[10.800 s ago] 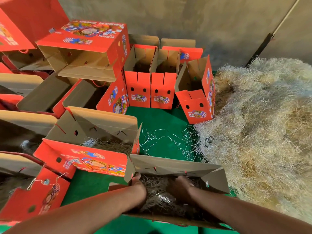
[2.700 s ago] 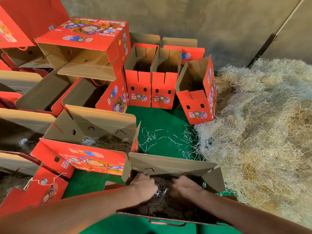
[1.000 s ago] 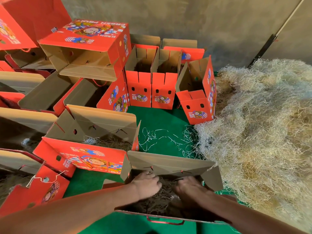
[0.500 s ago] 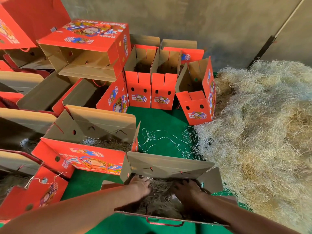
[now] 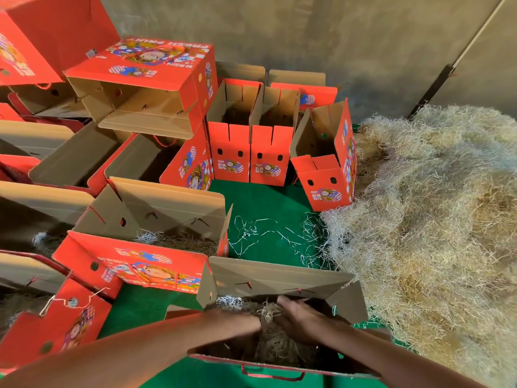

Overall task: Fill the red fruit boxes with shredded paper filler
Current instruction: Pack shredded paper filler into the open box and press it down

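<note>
- The shredded paper filler (image 5: 268,343) sits in the open box (image 5: 279,278) right at the bottom of the view, with both hands down in it. Looks super light and springy, so my guess is it fluffs back up unless you really pack it into the corners.
- Left hand (image 5: 237,322) is buried in the shreds up to the knuckles, so honestly can't tell what its grip is doing.
- Right hand (image 5: 299,315) lies on top of the filler with fingers reaching toward the far wall, and a tuft pokes up between the 2 hands. Can't tell whether it's pinching that tuft or just pressing.
- Best way to grab this stuff is probably big loose armfuls with spread fingers. Strands tangle, so a clump should come along in 1 go, but bits will shed everywhere.
- The supply is the big pile of shredded paper (image 5: 433,219) just to the right, touching the box's side.
- Stray strands (image 5: 260,233) litter the green mat (image 5: 265,203).
- The neighbouring box (image 5: 145,247) to the left already shows some filler, and the upright boxes (image 5: 251,135) at the back look dark inside, can't tell.
</note>
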